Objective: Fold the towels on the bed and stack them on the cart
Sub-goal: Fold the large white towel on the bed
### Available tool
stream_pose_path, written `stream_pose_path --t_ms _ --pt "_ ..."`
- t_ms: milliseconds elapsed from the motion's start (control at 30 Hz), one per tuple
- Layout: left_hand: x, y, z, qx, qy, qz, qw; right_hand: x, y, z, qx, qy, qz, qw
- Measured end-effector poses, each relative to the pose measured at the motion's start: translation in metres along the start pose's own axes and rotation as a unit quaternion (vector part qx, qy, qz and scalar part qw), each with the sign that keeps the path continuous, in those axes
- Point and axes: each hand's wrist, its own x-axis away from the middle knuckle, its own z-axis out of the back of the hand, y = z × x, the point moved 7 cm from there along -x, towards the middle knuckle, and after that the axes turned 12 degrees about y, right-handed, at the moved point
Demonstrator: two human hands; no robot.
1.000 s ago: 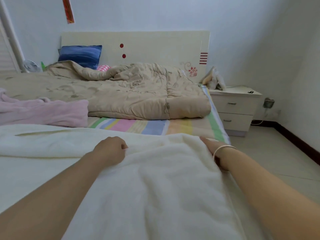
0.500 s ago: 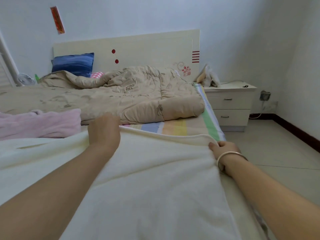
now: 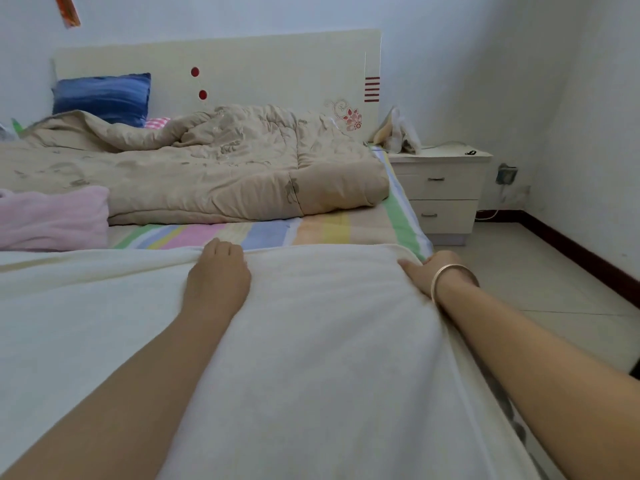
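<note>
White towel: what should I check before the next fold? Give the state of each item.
1. Grip of left hand on far edge of white towel: ok, fingers curl over the edge.
2. Grip of right hand on far right corner: ok, thumb on top, fingers hidden.
3. Towel lying flat: ok, only soft wrinkles near the right side.
4. Far edge clear of quilt: ok, striped sheet shows between.
5. Far edge clear of pink towel: cannot tell, the two meet at left.
6. Near edge and cart: cannot tell, both out of view.
</note>
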Motion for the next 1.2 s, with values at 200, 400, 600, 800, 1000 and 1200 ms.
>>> stream_pose_path --t_ms 200,400,600,800,1000,1200 --pt "0.035 0.017 0.05 -0.056 -0.011 -0.09 0.994 0.052 -0.003 0.028 -0.15 -0.117 -0.051 0.98" --pt "0.114 0.065 0.178 0.099 -0.017 -0.028 0.995 0.128 0.021 0.086 -0.237 -0.14 -0.122 0.954" --pt "0.184 0.132 0.319 0.22 -0.188 0.057 0.955 0.235 0.048 0.105 -0.205 -0.241 -0.153 0.936" --pt "0.255 0.163 0.384 0.17 -0.321 0.062 0.93 0.276 0.051 0.115 -0.089 -0.152 -0.065 0.982" --pt "0.277 0.182 0.387 0.102 -0.346 0.029 0.932 0.3 0.059 0.123 -0.052 -0.068 -0.052 0.995" --pt "0.273 0.196 0.385 0.191 -0.306 0.01 0.933 0.277 0.09 0.138 -0.045 -0.072 -0.078 0.993"
